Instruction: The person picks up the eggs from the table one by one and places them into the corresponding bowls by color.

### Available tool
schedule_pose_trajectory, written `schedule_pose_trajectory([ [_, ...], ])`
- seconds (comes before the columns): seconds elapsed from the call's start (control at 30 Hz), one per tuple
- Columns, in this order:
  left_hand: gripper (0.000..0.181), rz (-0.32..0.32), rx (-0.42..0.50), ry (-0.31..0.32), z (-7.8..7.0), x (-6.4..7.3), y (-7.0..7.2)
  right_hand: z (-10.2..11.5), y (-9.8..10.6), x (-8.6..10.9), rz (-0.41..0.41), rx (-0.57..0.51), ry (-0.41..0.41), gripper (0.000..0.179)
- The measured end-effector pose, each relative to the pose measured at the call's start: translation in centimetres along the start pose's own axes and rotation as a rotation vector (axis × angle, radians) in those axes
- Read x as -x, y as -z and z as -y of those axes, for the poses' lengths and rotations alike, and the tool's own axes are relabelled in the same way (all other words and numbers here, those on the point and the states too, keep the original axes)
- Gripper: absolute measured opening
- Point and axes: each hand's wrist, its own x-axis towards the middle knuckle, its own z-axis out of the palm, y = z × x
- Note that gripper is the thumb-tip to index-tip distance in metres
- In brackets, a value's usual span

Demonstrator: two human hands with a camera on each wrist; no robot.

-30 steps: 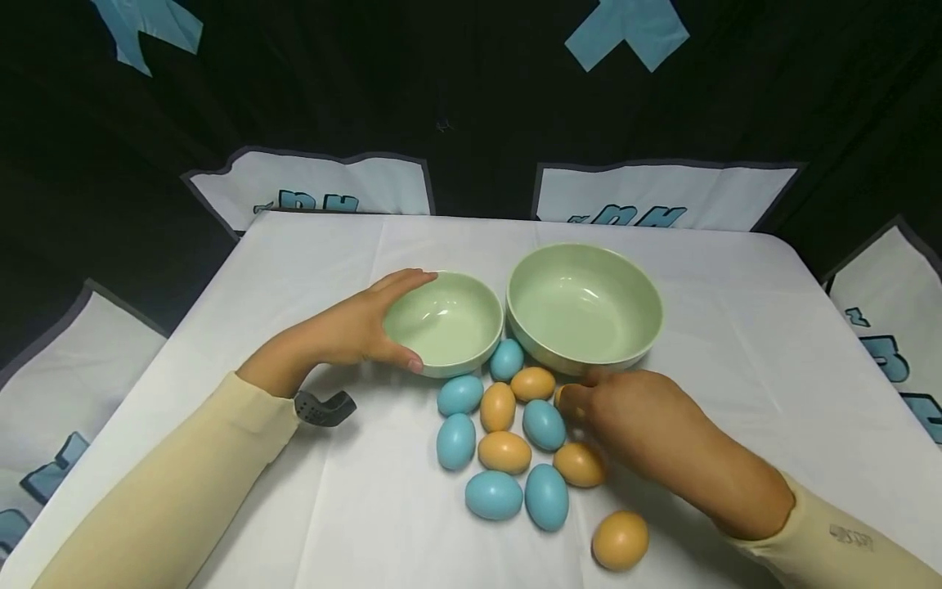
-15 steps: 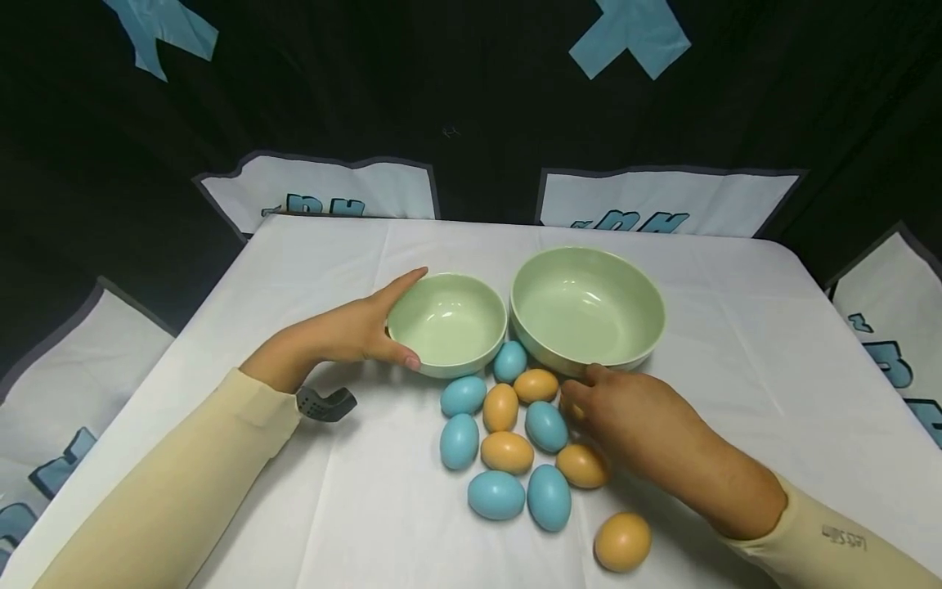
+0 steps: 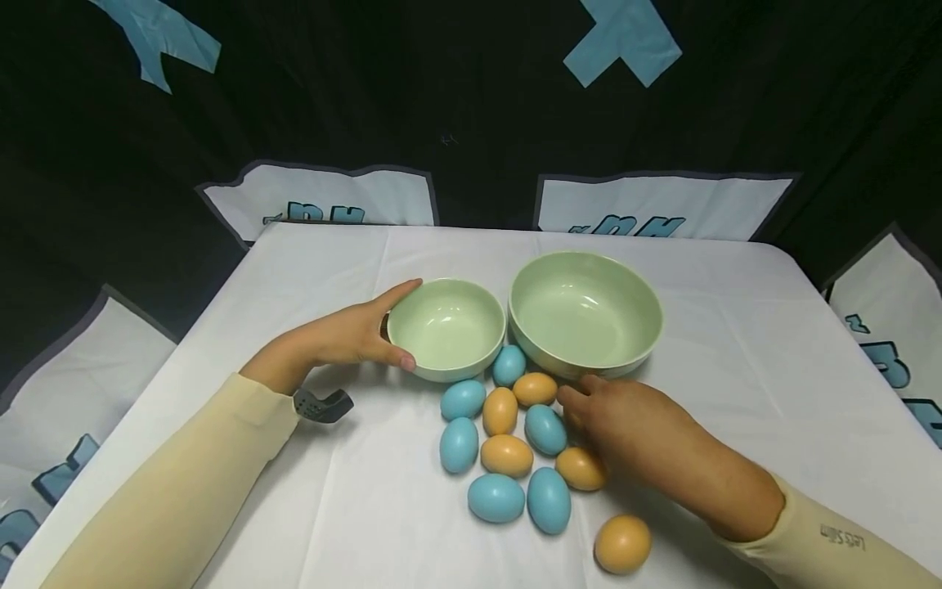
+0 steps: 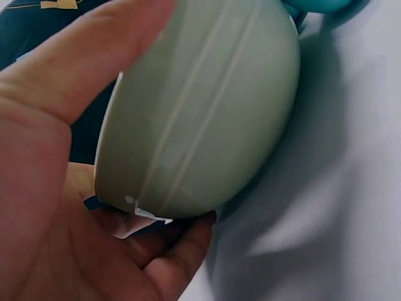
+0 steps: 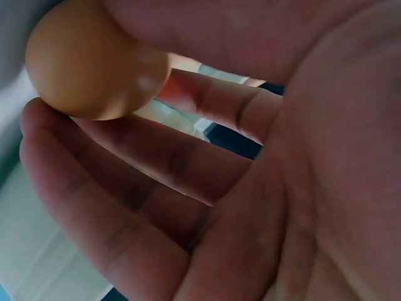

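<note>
My left hand holds the left side of a small pale green bowl, thumb near the front rim and fingers round the back. In the left wrist view the thumb and fingers bracket the wall of this bowl. In front of a larger green bowl, my right hand reaches down to the cloth. The right wrist view shows an orange egg between its thumb and fingers; the hand hides this egg in the head view. Beside the fingertips lie a blue egg and an orange egg.
Several blue and orange eggs lie in a cluster before the bowls, among them a blue egg. One orange egg sits apart at the front right. A white cloth covers the table; a dark curtain hangs behind.
My right hand's fingers have closed in over the orange egg, which showed beside them a second ago. My left hand's fingers have drawn back slightly along the small bowl's rim.
</note>
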Motion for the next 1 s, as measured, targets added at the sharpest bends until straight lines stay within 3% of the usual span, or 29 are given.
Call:
schedule_pose_trajectory([
  [0.3,0.122,-0.002,-0.012,-0.028,0.1,0.1,-0.1,0.3,0.2,0.3,0.057,-0.026,0.02,0.049],
  [0.43,0.123,0.0,-0.014,-0.013,0.0,0.2,-0.1,0.3,0.8,0.5,0.04,-0.046,0.036,0.05],
  [0.6,0.122,-0.006,-0.036,-0.026,0.0,0.0,0.1,-0.1,1.6,0.8,-0.026,-0.086,0.066,0.038],
  [0.8,0.122,-0.01,-0.022,-0.014,0.1,-0.1,0.1,-0.1,2.3,0.4,-0.007,-0.308,0.052,0.036],
  [1.0,0.121,-0.004,0.003,-0.01,0.2,0.0,0.0,-1.4,2.7,0.1,-0.153,-0.37,0.165,0.056],
])
